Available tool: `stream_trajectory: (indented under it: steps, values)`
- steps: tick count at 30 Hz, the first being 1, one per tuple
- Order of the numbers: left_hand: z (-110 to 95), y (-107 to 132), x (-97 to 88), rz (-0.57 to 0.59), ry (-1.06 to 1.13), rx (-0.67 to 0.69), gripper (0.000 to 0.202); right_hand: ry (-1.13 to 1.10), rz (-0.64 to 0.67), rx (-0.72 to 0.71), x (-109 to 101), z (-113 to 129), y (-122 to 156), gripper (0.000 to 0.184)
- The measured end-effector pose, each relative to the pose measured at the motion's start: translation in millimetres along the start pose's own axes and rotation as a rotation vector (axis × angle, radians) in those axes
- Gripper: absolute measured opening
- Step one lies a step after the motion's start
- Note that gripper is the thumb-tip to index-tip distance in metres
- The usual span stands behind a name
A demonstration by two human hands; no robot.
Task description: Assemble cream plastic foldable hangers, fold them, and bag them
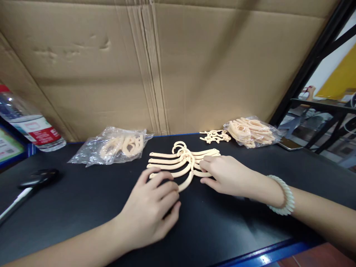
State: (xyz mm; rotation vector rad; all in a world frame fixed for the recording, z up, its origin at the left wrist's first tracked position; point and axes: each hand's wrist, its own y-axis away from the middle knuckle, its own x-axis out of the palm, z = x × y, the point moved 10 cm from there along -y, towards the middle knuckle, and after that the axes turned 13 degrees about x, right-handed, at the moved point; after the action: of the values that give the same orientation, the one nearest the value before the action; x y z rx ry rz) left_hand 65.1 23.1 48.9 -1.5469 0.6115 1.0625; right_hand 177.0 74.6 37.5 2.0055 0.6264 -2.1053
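Several cream plastic hangers (182, 160) lie in an overlapping row at the middle of the black table, their hooks bunched together at the far side. Around the left arm of the nearest hanger (185, 184) curl the fingers of my left hand (154, 204), which hide its tip. My right hand (226, 172) is closed at the right arms of the nearer hangers, thumb towards me and fingers bent over them. Its fingers cover the ends there. A pale coiled band circles my right wrist.
A clear bag (119, 146) with cream pieces lies back left, another full bag (250, 131) back right beside loose small cream pieces (214, 136). A bottle (36, 128) and a black mouse-like object (39, 178) are at left. Cardboard (222, 66) stands behind the table (83, 196).
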Motion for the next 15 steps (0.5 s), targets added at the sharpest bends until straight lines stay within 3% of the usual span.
stream_trajectory:
  steps: [2, 6, 10, 15]
  values:
    - [22, 5, -1.5, 0.014, -0.114, -0.117, 0.020, -0.004, -0.030, 0.014, 2, -5, -5, 0.003]
    - [47, 12, 5.4, 0.092, -0.177, -0.256, 0.028, 0.042, -0.110, 0.015, 6, -12, -15, 0.009]
    - [47, 13, 11.6, 0.121, -0.159, -0.244, 0.038, -0.013, -0.177, 0.039, 6, -17, -21, 0.010]
    - [50, 20, 23.5, 0.171, -0.070, -0.233, 0.048, -0.116, -0.135, 0.062, 21, -22, -24, 0.043]
